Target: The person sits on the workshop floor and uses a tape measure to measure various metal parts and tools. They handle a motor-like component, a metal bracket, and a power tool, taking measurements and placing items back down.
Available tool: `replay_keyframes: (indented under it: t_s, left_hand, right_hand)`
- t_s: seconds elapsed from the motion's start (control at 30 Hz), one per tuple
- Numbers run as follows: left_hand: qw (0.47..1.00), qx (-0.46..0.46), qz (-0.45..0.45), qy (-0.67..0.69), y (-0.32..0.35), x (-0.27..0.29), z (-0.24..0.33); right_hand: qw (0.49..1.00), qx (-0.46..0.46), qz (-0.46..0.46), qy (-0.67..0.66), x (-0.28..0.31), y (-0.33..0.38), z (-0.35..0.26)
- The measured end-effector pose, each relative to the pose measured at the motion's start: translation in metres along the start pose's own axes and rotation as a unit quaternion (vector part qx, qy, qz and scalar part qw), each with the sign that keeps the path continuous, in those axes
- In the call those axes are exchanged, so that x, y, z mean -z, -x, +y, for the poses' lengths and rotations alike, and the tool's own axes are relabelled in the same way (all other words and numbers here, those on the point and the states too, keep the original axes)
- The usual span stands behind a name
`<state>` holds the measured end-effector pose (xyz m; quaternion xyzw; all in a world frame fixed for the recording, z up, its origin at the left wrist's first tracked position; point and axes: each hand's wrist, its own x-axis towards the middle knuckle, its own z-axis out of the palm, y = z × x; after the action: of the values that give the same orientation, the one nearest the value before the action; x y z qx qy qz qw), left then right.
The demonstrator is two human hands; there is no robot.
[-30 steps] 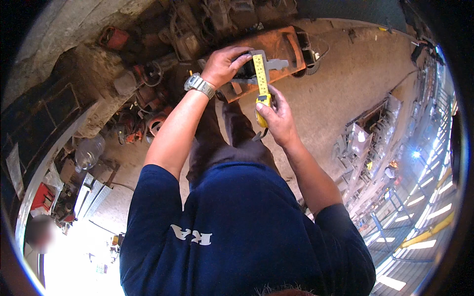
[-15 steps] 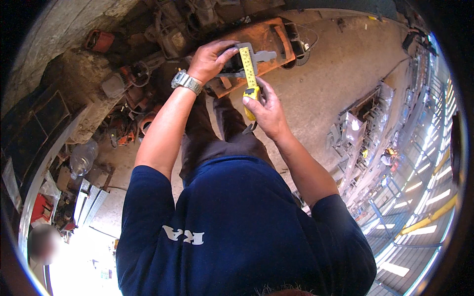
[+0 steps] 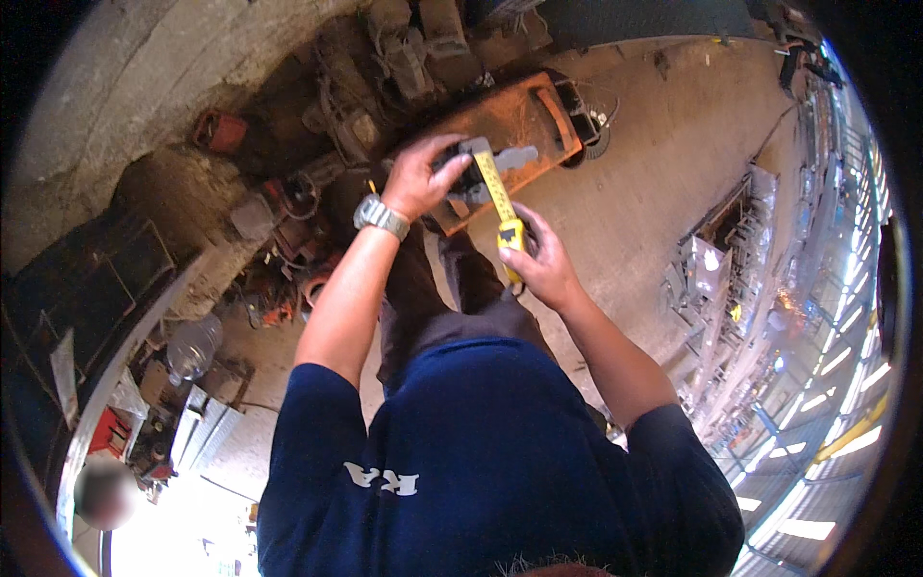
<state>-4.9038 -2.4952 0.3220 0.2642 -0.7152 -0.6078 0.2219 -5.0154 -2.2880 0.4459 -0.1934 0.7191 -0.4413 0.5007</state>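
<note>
we have the yellow tape measure [image 3: 511, 234] gripped in our right hand [image 3: 543, 269], blade drawn out across the grey metal part [image 3: 500, 162] pinched in our left hand [image 3: 423, 178] above the orange plate [image 3: 519, 115]; reading seems pending.

Both forearms reach up from the lower edge toward twelve o'clock. The left hand [image 3: 421, 178], at eleven o'clock, has its fingers curled and pinching, wrist bent. The right hand [image 3: 540, 262], near the centre, is closed in a grip.
</note>
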Motion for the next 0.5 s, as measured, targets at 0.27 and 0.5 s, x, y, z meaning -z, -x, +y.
replay_keyframes:
  t_s: [0.27,0.5]
  left_hand:
    - [0.985,0.023,-0.079,-0.153,0.014,0.033,0.045]
    - [0.966,0.041,-0.097,-0.235,0.032,0.04,0.071]
  right_hand:
    - [0.996,-0.079,0.035,0.011,0.03,0.021,-0.008]
    - [0.988,-0.098,0.117,0.009,0.056,0.035,0.04]
